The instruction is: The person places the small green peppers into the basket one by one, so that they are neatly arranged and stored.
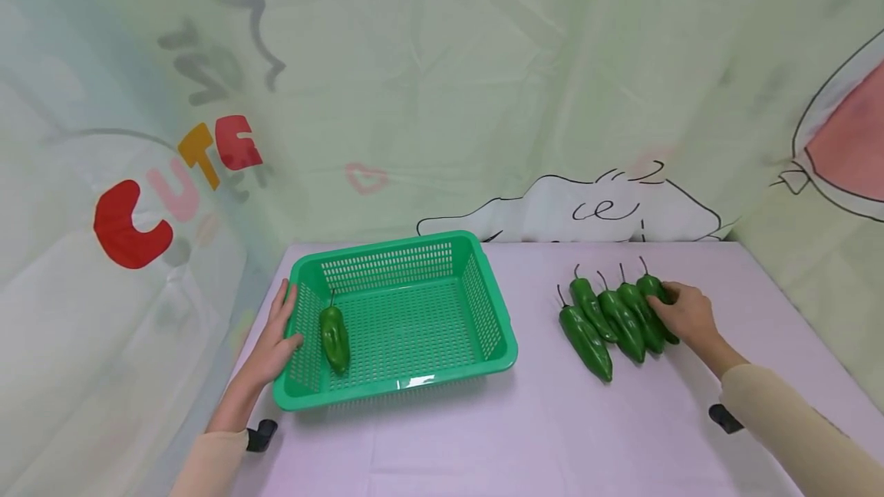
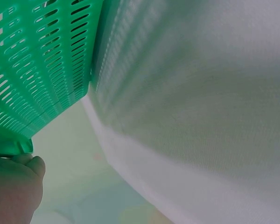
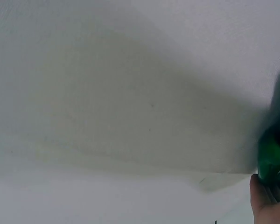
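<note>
A green plastic basket (image 1: 407, 383) sits on the left of the table, turned slightly, with one green chili pepper (image 1: 334, 340) lying inside along its left wall. My left hand (image 1: 272, 340) holds the basket's left rim, thumb over the edge and fingers along the outside; the left wrist view shows that hand (image 2: 16, 189) under the rim. On the right, several green peppers (image 1: 585, 342) lie side by side, stems pointing away. My right hand (image 1: 687, 317) grips the rightmost pepper (image 1: 651, 286) between thumb and fingers. That pepper (image 3: 272, 156) shows only partly in the right wrist view.
A pale cloth covers the table (image 1: 442, 451). Behind and beside it hangs a printed fabric curtain (image 1: 428, 98) with letters and drawings. Bare tabletop lies between the basket and the peppers. A dark wrist device (image 1: 261, 436) is by the left forearm, another (image 1: 725, 419) by the right.
</note>
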Demonstrator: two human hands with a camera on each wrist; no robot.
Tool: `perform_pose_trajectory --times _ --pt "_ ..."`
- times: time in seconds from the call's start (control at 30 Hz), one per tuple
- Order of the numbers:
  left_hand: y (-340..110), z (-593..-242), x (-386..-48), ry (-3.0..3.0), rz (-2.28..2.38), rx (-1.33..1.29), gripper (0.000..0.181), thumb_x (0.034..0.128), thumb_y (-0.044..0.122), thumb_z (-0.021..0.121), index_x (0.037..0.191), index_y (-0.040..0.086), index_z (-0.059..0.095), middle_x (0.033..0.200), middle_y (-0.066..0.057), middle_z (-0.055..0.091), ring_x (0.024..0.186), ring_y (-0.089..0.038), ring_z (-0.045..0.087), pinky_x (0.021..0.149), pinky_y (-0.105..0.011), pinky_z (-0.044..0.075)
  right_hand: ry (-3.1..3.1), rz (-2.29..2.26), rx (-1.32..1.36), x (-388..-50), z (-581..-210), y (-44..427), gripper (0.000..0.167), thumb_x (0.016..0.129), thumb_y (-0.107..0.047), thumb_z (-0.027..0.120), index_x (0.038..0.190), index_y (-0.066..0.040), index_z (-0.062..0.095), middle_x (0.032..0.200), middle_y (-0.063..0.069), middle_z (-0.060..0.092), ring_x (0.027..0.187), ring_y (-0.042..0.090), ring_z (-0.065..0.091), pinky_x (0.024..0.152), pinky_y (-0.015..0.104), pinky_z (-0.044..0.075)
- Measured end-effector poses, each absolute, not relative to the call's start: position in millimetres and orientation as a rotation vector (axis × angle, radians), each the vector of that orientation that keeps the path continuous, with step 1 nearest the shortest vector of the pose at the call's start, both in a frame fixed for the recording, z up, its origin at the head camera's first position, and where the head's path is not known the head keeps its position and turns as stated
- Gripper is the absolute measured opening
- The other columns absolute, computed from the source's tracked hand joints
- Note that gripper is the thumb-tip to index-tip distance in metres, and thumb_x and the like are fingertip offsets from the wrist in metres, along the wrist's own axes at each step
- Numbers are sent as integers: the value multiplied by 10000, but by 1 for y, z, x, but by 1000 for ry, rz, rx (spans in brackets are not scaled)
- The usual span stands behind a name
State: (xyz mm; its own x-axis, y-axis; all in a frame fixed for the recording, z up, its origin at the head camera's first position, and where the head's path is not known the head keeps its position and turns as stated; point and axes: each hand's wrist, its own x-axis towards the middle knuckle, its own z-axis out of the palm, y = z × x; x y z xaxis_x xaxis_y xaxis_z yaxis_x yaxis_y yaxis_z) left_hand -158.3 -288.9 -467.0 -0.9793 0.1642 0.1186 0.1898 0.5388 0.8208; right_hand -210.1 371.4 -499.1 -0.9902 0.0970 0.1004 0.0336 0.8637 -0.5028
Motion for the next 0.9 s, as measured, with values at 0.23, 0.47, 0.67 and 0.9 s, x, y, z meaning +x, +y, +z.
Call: perform_pose_trajectory --times 0.23,0.47,0.67,0.9 --pt "-294 -473 -161 -2727 -1464 -317 902 819 -133 491 1576 20 26 1635 -147 -137 1476 -411 -108 1090 -709 37 -2916 780 -124 -210 -498 374 520 927 -130 595 1211 288 469 1195 471 488 1090 620 486 850 636 465" --pt "-292 -472 -161 -2725 -1467 -324 879 822 -137 468 1574 7 37 1636 -146 -131 1477 -409 -108 1094 -704 22 -2889 732 -92 -212 -491 375 509 928 -131 624 1201 278 492 1185 460 505 1065 614 507 824 640 472" --pt "-292 -474 -161 -2722 -1482 -331 876 823 -136 462 1574 7 35 1635 -148 -135 1474 -414 -116 1089 -709 19 -2837 741 -32 -214 -457 368 507 935 -138 638 1198 275 505 1166 455 524 1022 594 550 773 609 508" --pt "-293 -474 -162 -2725 -1459 -319 871 812 -131 452 1570 -7 40 1635 -155 -130 1475 -414 -110 1094 -704 19 -2794 804 -4 -221 -418 350 522 955 -171 628 1239 250 504 1172 446 536 1018 575 576 747 577 533"
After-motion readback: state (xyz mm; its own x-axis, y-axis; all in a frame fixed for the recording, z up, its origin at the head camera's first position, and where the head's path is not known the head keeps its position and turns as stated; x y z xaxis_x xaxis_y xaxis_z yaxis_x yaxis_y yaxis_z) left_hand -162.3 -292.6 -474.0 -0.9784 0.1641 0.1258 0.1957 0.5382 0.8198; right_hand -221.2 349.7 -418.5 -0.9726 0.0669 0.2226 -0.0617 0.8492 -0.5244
